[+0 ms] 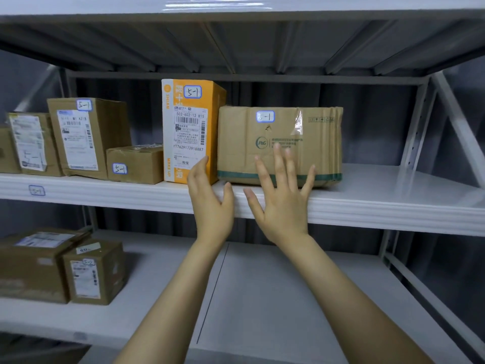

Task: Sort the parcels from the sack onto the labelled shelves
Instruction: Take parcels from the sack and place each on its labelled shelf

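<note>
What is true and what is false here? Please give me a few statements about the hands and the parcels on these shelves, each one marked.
1. The left hand and right hand are both open and hold nothing. True.
2. The orange box stands to the right of the wide brown box. False: it stands on its left.
3. The orange box carries a sticker marked 5-1. True.
4. The lower shelf holds no parcels. False: two brown boxes sit at its left end.

I see an orange and white box (189, 130), brown carton (279, 153) with a dark green band and green print, white shelf (380, 203), white labels (192, 91) edged blue
</note>
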